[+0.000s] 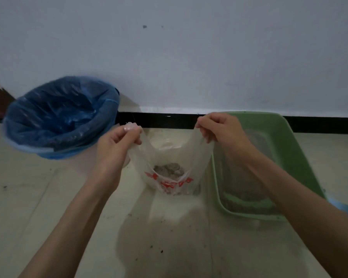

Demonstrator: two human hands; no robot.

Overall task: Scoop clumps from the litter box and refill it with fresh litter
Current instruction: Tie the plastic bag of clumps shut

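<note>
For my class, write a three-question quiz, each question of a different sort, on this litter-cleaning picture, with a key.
1. True or false: the left hand and the right hand each grip a handle of the plastic bag.
2. Which stands nearer the left hand? A) the green litter box B) the bin with the blue liner C) a broom
3. Fill in: the grey clumps lie at the ___ of the bag.

Key: 1 true; 2 B; 3 bottom.
</note>
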